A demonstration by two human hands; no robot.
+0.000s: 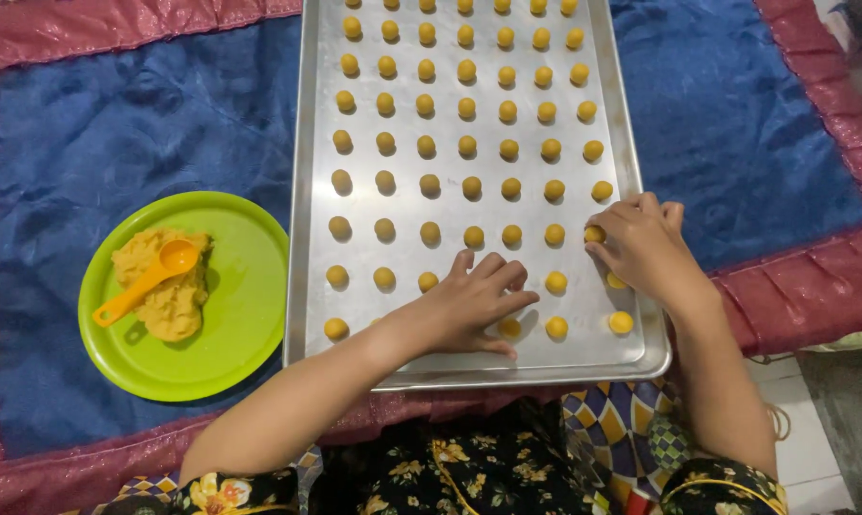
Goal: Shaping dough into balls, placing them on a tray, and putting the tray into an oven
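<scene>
Patterned floral clothing (507, 467) fills the bottom edge, and both bare forearms reach up from it onto a metal baking tray (309, 191).

Right hand (641, 246): its fingertips (598, 250) are curled down and pinch a small yellow dough ball (594, 234) at the tray's right side, in line with the third row from the bottom. Another ball (617, 282) shows partly under the heel of this hand, and one more (621, 322) lies just below it, near the tray's corner.

Left hand (469, 305): it lies palm down on the tray floor with fingers spread and loose, gripping nothing. A ball (509, 328) sits just beneath its fingers, and others (556, 281) lie close beside the fingertips.

Rows of the same yellow balls (466, 107) cover the tray in an even grid, spaced apart and running up to the far edge.

Left of the tray, just beside it, stands a lime green plate (240, 315) with a lump of yellow dough (169, 305); an orange measuring spoon (154, 277) rests on the lump. Everything sits on a blue cloth (116, 124) bordered in red (812, 286).
</scene>
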